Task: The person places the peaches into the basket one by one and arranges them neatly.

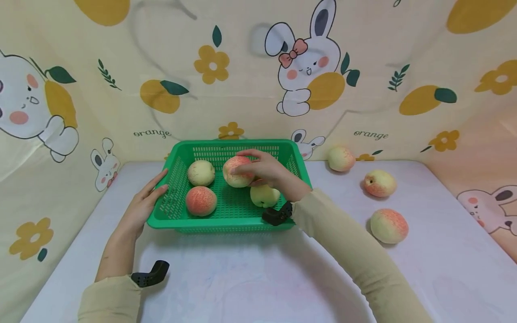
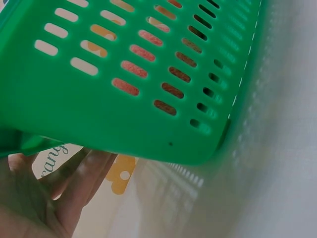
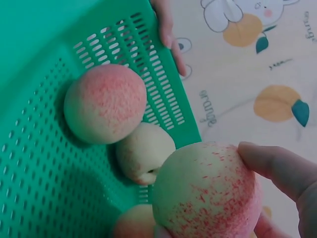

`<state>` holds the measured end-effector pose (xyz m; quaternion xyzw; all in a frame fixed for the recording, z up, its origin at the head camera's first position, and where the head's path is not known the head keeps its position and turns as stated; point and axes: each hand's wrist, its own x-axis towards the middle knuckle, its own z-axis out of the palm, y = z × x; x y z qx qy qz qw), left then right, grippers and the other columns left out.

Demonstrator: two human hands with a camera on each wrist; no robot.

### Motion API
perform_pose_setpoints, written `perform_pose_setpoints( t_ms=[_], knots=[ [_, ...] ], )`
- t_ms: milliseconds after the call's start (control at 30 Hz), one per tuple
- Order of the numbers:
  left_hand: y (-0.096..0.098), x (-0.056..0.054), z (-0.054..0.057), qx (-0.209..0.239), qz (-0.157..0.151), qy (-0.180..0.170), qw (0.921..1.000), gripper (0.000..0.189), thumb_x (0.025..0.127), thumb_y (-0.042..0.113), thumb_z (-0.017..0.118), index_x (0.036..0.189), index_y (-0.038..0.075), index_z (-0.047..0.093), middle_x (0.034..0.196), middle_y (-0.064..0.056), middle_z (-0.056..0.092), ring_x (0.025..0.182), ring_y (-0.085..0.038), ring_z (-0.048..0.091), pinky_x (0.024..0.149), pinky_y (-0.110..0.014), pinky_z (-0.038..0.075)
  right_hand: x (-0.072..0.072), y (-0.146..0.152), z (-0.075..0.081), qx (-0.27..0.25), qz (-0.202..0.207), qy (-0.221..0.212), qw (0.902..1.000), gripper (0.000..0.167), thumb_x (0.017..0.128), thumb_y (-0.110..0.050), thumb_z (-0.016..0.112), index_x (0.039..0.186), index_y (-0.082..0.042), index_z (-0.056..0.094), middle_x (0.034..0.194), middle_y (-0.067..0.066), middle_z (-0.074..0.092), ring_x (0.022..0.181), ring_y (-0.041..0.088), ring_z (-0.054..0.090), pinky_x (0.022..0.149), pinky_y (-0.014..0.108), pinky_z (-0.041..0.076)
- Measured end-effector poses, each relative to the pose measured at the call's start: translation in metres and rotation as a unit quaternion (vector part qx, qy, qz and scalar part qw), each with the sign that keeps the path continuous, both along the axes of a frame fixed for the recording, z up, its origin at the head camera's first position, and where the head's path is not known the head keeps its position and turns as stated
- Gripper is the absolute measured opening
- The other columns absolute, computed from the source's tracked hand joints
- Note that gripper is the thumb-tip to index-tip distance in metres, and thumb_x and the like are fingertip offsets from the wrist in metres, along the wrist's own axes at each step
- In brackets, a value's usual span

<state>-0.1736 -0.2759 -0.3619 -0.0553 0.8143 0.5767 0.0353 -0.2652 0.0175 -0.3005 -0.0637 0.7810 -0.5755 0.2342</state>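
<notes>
A green plastic basket (image 1: pixel 226 222) with slotted walls stands on the table. My left hand (image 1: pixel 141 206) rests against its left rim from outside, fingers fairly straight; the left wrist view shows those fingers (image 2: pixel 84 183) along the rim's underside. Over the basket, my right hand (image 1: pixel 268 169) grips a pink-and-yellow peach (image 1: pixel 236 172) between thumb and fingers. Inside the basket lie a pale peach (image 1: pixel 201 173) at the back left, a redder peach (image 1: pixel 201 201) in front of it, and a yellowish peach (image 1: pixel 264 196) beneath my right hand.
Right of the basket, three more peaches lie on the white table (image 1: pixel 250 278): one by the back wall (image 1: pixel 341 159), another peach (image 1: pixel 379 183) in the middle, and a peach (image 1: pixel 389 225) nearest me. A printed cloth (image 1: pixel 242 107) hangs behind the table.
</notes>
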Motion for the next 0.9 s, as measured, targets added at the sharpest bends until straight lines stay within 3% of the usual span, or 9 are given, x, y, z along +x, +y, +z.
perform_pose_setpoints(
  t_ms=[200,300,367,433,600,733,900],
  knots=[
    [-0.001,-0.001,0.001,-0.002,0.005,0.001,1.0,0.058,0.1,0.046,0.043,0.153,0.036,0.021,0.162,-0.005,0.007,0.147,-0.034,0.002,0.111,-0.064,0.008,-0.001,-0.013,-0.001,0.003,0.016,-0.019,0.9997,0.039,0.087,-0.012,0.068,0.126,-0.017,0.061,0.121,0.011,0.061,0.085,0.02,0.06,0.092,0.046,0.05],
    [-0.001,-0.002,0.001,-0.001,0.01,0.001,0.9999,0.057,0.101,0.045,0.043,0.153,0.035,0.021,0.162,-0.005,0.007,0.147,-0.034,0.002,0.112,-0.064,0.007,-0.003,-0.02,-0.003,0.014,0.05,-0.03,0.9982,0.035,0.09,-0.007,0.064,0.125,-0.01,0.062,0.126,0.014,0.06,0.104,0.023,0.062,0.095,0.044,0.049],
    [-0.001,-0.001,0.001,-0.002,0.015,0.0,0.9999,0.057,0.101,0.044,0.043,0.152,0.035,0.021,0.162,-0.005,0.008,0.148,-0.034,0.003,0.111,-0.065,0.007,-0.004,-0.024,-0.004,0.03,0.077,-0.035,0.996,0.038,0.09,-0.007,0.064,0.127,-0.01,0.061,0.133,0.011,0.055,0.117,0.026,0.056,0.094,0.043,0.05],
    [0.0,-0.002,0.001,-0.002,0.017,-0.001,0.9998,0.057,0.101,0.043,0.043,0.152,0.035,0.022,0.162,-0.004,0.008,0.148,-0.033,0.002,0.111,-0.065,0.007,-0.004,-0.027,-0.004,0.038,0.094,-0.045,0.9938,0.04,0.09,-0.008,0.066,0.129,-0.011,0.06,0.134,0.01,0.052,0.118,0.027,0.053,0.092,0.042,0.051],
    [0.001,-0.001,0.001,-0.005,0.018,-0.002,0.9998,0.057,0.1,0.045,0.043,0.152,0.037,0.022,0.162,-0.004,0.008,0.148,-0.034,0.003,0.111,-0.065,0.009,-0.003,-0.028,-0.003,0.037,0.095,-0.049,0.9935,0.04,0.089,-0.01,0.066,0.129,-0.011,0.06,0.135,0.01,0.049,0.115,0.027,0.051,0.091,0.042,0.051],
    [0.0,0.0,0.001,-0.003,0.017,-0.002,0.9999,0.057,0.1,0.045,0.043,0.152,0.038,0.021,0.162,-0.004,0.008,0.147,-0.033,0.003,0.111,-0.065,0.01,-0.004,-0.027,-0.005,0.027,0.091,-0.061,0.9936,0.039,0.09,-0.01,0.065,0.129,-0.009,0.059,0.144,0.01,0.044,0.13,0.03,0.044,0.09,0.042,0.052],
    [0.001,-0.001,0.0,-0.003,0.019,-0.005,0.9998,0.057,0.1,0.045,0.043,0.152,0.038,0.021,0.162,-0.004,0.008,0.148,-0.033,0.003,0.111,-0.065,0.009,-0.005,-0.027,-0.005,0.013,0.089,-0.072,0.9933,0.039,0.091,-0.01,0.064,0.13,-0.008,0.059,0.143,0.011,0.046,0.135,0.032,0.039,0.091,0.042,0.051]
  ],
)
